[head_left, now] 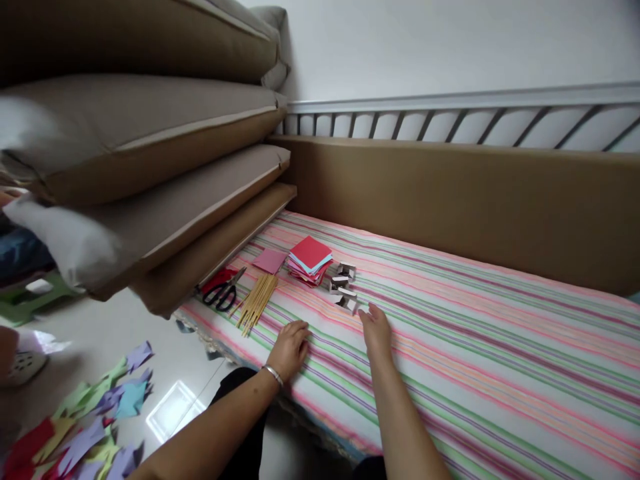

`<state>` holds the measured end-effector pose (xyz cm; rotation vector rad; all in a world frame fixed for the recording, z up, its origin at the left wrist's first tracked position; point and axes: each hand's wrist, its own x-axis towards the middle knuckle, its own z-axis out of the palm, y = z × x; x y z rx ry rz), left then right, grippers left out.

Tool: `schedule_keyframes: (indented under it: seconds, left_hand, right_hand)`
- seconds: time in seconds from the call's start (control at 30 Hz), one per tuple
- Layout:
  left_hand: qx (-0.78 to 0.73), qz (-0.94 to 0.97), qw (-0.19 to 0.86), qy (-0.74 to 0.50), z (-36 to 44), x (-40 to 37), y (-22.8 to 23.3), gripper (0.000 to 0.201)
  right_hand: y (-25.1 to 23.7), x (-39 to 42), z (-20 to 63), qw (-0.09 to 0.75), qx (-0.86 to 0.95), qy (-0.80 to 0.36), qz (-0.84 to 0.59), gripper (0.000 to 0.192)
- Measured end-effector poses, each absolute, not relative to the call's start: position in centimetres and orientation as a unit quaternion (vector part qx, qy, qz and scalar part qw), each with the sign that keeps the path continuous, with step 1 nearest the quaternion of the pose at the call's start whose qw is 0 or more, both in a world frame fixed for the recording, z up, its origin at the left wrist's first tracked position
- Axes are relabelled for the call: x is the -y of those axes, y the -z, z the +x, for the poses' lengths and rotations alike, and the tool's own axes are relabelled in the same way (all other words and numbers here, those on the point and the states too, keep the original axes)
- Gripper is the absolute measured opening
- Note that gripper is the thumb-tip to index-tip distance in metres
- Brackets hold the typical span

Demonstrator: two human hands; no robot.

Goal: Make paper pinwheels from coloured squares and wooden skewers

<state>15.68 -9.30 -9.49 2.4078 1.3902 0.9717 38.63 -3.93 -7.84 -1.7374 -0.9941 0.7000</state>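
Observation:
My left hand (290, 348) rests on the striped cloth (480, 347) with its fingers loosely bent and nothing seen in them. Farther right, my right hand (376, 328) reaches forward, thumb and fingers apart, just beside a row of small open white boxes (346, 303) with dark insides. Left of the boxes is a stack of square paper (311, 253), red on top with pale blue and pink below. A single pink square (270, 261) lies next to it. Thin wooden sticks (257, 303) are bundled ahead of my left hand, and black-handled scissors (221, 293) lie beyond them.
Large grey-brown cushions (165, 123) are piled high at the left. A brown padded board (450, 200) runs along the back, below white railings (390, 125). Crumpled coloured papers (95, 427) are strewn over the floor, near a green stool (45, 293) and a person's shoe (27, 365).

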Motion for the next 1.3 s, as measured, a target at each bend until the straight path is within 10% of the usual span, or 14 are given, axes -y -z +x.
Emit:
schedule_keyframes:
  seconds: [0.37, 1.3]
  left_hand:
    - [-0.453, 0.817, 0.103, -0.341, 15.2, 9.0, 10.2, 0.027]
    - [-0.463, 0.810, 0.134, -0.333, 15.2, 9.3, 10.0, 0.027]
  right_hand:
    - [8.7, 5.6, 36.4, 0.523, 0.529, -0.140, -0.654, 0.038]
    - [10.2, 14.0, 37.2, 0.520, 0.461, -0.219, -0.685, 0.039]
